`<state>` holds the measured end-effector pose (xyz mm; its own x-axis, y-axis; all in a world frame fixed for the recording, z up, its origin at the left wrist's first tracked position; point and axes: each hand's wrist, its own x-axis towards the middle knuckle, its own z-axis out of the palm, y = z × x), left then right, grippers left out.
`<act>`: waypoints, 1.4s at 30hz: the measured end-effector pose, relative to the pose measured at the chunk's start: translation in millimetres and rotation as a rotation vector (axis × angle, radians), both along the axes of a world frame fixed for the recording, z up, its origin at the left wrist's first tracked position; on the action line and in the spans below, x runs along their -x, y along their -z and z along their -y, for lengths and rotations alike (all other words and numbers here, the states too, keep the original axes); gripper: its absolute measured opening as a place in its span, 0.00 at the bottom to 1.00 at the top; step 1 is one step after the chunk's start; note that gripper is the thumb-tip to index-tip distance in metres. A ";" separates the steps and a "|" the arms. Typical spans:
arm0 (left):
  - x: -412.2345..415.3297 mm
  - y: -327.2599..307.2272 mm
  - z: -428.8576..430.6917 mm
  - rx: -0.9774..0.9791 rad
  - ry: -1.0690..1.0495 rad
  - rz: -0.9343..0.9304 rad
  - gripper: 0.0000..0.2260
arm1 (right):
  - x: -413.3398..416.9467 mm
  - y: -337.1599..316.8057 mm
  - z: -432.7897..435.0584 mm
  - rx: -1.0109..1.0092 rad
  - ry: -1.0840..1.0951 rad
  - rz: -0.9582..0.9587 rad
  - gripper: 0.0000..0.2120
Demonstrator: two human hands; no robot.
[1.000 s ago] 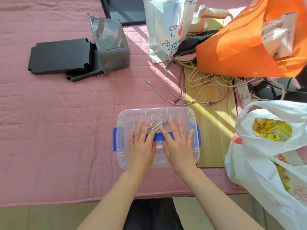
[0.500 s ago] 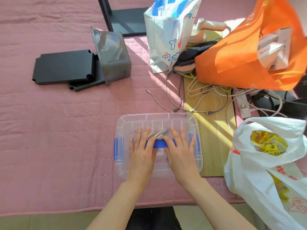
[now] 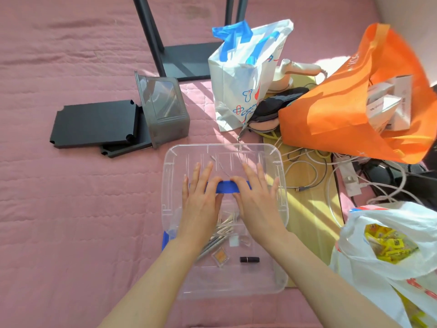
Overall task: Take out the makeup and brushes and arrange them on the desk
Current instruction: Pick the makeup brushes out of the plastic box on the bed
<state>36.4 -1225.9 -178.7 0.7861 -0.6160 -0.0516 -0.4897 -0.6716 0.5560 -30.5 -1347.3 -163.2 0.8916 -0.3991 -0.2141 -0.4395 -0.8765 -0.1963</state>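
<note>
Left hand (image 3: 201, 204) and right hand (image 3: 257, 204) both grip the lid (image 3: 236, 159) by its handle (image 3: 227, 187); best lift it level, clear of the brushes (image 3: 224, 230).

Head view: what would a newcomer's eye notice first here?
At the centre, the left hand and right hand hold a clear lid by its blue handle. Nearer the person, the clear box shows brushes and a dark lipstick. A bright orange bag lies at the upper right.
</note>
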 end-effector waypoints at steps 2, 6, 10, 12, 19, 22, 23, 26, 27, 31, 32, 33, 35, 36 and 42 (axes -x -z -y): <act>-16.1 3.4 8.4 0.010 -0.001 0.001 0.12 | -15.1 3.3 9.3 -0.005 -0.010 0.010 0.17; -46.9 16.4 24.8 0.005 -0.006 -0.001 0.12 | -45.7 13.7 26.4 -0.050 -0.007 0.022 0.14; -72.1 38.7 36.4 -0.023 0.019 0.010 0.12 | -69.9 32.6 41.1 -0.117 0.010 0.018 0.14; -79.7 51.4 40.4 -0.051 0.037 -0.003 0.12 | -78.9 44.0 47.4 -0.155 0.014 -0.011 0.14; -94.1 96.7 48.4 -0.217 0.102 -0.109 0.12 | -90.3 85.4 57.8 -0.235 0.001 -0.166 0.14; -95.4 109.0 50.9 -0.263 0.108 -0.149 0.12 | -92.7 98.2 59.7 -0.248 0.001 -0.203 0.12; -96.0 112.4 51.4 -0.274 0.116 -0.150 0.12 | -93.0 102.3 59.9 -0.251 -0.003 -0.211 0.11; -97.5 120.3 52.4 -0.316 0.160 -0.115 0.12 | -90.3 112.6 59.6 -0.256 -0.012 -0.248 0.12; -97.3 122.4 52.7 -0.324 0.170 -0.116 0.13 | -88.8 115.4 59.8 -0.259 -0.006 -0.256 0.11; -92.9 131.7 52.0 -0.367 0.214 -0.106 0.11 | -81.6 125.6 57.4 -0.281 0.008 -0.289 0.12; -92.1 133.8 51.2 -0.383 0.223 -0.105 0.11 | -79.7 128.1 56.1 -0.278 0.005 -0.300 0.13; -91.6 135.6 50.5 -0.402 0.234 -0.105 0.12 | -77.7 130.7 55.1 -0.271 -0.001 -0.308 0.14; -91.3 138.1 50.0 -0.436 0.261 -0.124 0.13 | -74.7 134.2 54.5 -0.273 -0.009 -0.320 0.16; -91.0 137.8 49.8 -0.451 0.273 -0.147 0.14 | -73.6 134.5 54.7 -0.283 -0.012 -0.329 0.17; -88.8 124.2 42.5 -0.474 0.287 -0.180 0.18 | -68.3 117.8 58.4 -0.194 -0.023 -0.299 0.19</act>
<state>125.2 -1268.4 -302.9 0.5447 -0.6798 -0.4911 -0.6143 -0.7221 0.3183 37.8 -1405.6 -281.0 0.7862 -0.3058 -0.5371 -0.4832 -0.8459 -0.2257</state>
